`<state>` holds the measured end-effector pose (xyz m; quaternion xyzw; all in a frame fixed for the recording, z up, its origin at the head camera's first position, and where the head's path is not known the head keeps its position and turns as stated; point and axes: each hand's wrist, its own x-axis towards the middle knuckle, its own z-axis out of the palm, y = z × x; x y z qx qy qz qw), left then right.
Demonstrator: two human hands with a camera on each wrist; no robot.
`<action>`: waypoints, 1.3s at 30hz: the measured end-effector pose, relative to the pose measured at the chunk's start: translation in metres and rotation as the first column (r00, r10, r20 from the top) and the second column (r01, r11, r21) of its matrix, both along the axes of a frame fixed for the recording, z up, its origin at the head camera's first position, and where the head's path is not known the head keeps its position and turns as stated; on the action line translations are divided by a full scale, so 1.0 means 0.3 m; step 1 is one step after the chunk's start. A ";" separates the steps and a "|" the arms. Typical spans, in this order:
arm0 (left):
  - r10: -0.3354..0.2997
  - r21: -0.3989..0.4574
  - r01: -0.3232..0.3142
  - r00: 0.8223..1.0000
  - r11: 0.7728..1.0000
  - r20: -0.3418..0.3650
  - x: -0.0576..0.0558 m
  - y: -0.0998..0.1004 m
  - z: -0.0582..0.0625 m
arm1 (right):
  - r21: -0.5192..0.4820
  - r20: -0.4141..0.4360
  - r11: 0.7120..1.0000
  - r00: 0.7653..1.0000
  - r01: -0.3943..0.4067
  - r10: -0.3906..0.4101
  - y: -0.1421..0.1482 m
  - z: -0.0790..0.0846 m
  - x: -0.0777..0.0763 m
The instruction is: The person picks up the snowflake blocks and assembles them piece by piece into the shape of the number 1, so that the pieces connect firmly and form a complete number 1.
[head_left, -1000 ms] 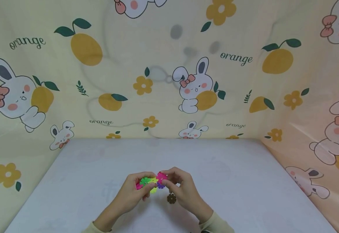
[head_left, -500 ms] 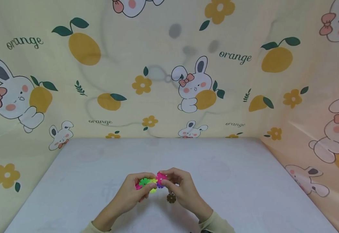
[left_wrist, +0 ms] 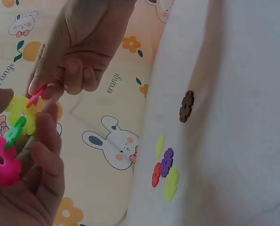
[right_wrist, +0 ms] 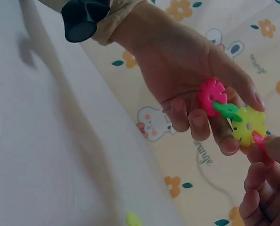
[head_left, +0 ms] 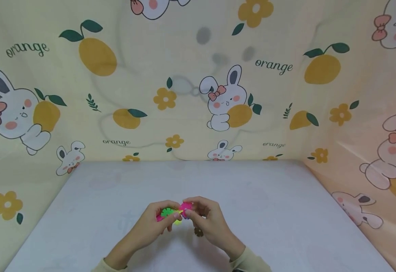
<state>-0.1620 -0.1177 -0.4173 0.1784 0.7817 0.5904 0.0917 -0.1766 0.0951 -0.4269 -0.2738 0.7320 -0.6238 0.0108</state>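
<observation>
Left hand [head_left: 151,223] pinches yellow disc [right_wrist: 246,119], right hand [head_left: 213,218] the right pink disc [head_left: 186,206]; seemingly touching, these could slip if pushed askew.

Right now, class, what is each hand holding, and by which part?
The left hand holds a chain of discs by the edge of its yellow disc; the right hand pinches a pink disc by its rim.

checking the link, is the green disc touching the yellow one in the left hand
Touching: the right wrist view shows the green disc slotted into the yellow disc.
</observation>
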 end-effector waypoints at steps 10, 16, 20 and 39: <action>-0.021 -0.021 0.021 1.000 1.000 0.007 -0.001 -0.003 0.000 | -0.010 -0.011 0.999 0.999 -0.031 0.030 0.013 -0.007 -0.014; -0.008 -0.046 0.008 1.000 0.999 0.010 0.004 0.002 0.000 | -0.027 0.030 0.998 0.998 -0.051 0.052 0.011 -0.010 -0.018; 0.016 -0.059 -0.015 1.000 0.998 0.012 0.007 0.010 -0.001 | -0.024 0.069 0.999 0.996 -0.048 0.050 0.010 -0.016 -0.020; 0.170 -0.135 -0.206 0.956 0.969 -0.237 0.019 0.031 -0.015 | -0.091 0.147 0.992 0.985 -0.082 0.095 -0.005 -0.022 -0.014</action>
